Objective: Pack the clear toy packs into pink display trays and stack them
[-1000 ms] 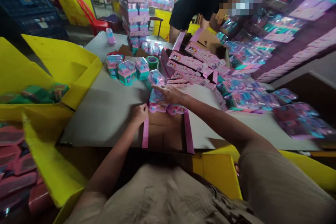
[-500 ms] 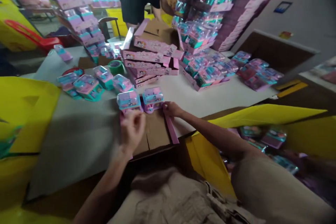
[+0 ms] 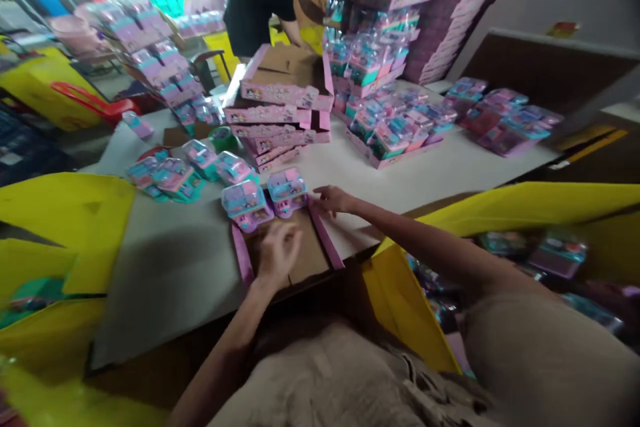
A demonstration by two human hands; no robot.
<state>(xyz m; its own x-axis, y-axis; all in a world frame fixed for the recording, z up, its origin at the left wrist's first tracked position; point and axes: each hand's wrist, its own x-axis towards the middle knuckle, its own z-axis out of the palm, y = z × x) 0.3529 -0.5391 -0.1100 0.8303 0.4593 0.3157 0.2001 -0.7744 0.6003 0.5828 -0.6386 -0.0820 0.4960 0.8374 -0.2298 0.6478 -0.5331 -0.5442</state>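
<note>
A shallow pink-sided cardboard tray [image 3: 327, 240] lies in front of me at the table edge. Two clear-lidded toy cases in blue, pink and purple stand at its far end: a left case [image 3: 246, 203] and a right case [image 3: 287, 190]. Over the brown floor of the tray hovers my left hand [image 3: 280, 250], its fingers bent and smeared by motion; nothing shows in it. By the right case and the tray's right wall is my right hand [image 3: 334, 201], fingers apart and holding nothing.
Loose toy cases [image 3: 177, 177] lie on the table [image 3: 165, 267] at left. Stacked empty trays [image 3: 280, 113] and a filled tray [image 3: 395, 127] stand behind. Yellow bins flank me; the right bin [image 3: 400, 300] holds more cases. Across the table a person [image 3: 260, 0] bends over.
My left hand has drawn away from the left case, rightward over the tray floor. My right hand has loosened from the tray's right wall, fingers now spread. The view has shifted slightly.
</note>
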